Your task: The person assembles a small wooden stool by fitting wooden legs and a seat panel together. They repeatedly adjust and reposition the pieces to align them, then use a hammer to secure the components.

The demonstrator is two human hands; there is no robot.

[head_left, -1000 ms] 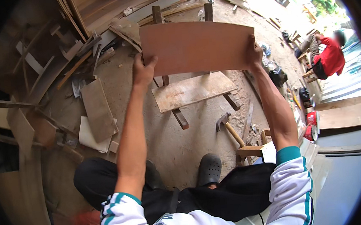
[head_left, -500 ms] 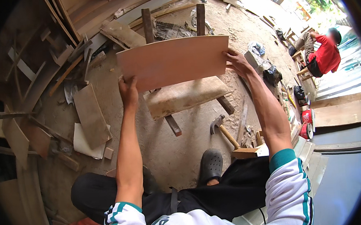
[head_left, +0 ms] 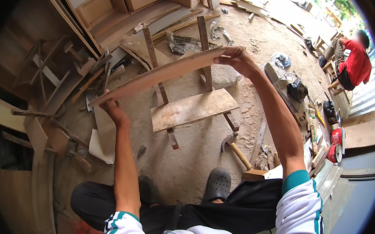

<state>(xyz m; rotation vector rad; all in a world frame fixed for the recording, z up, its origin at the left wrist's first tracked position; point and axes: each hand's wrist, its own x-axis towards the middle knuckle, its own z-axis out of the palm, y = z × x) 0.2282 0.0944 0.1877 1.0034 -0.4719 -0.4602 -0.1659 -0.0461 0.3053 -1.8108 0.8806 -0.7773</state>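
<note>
Between my two hands I hold a thin wooden board point(head_left: 163, 75), seen nearly edge-on and slanting up to the right. My left hand point(head_left: 114, 108) is closed on its left end, and my right hand point(head_left: 239, 60) grips its right end. Below and beyond it stands a small wooden frame like a chair, with two upright posts point(head_left: 204, 37), a pale flat panel point(head_left: 194, 109) and short legs toward me. The held board passes in front of the posts and hides part of them. A claw hammer point(head_left: 239, 155) rests near my right shoe, its handle against a wood block point(head_left: 254, 174).
Wood offcuts point(head_left: 61, 112) are heaped at the left, with cabinet-like woodwork point(head_left: 144, 0) behind. Along the right lie scraps, a black plastic bag point(head_left: 298, 90) and red cans point(head_left: 337, 138). A person in red point(head_left: 355, 61) sits at the far right.
The board has tipped from showing its broad face to nearly edge-on, its left end swinging lower and farther left. More of the frame's panel and posts shows. Both hands keep their grip.
</note>
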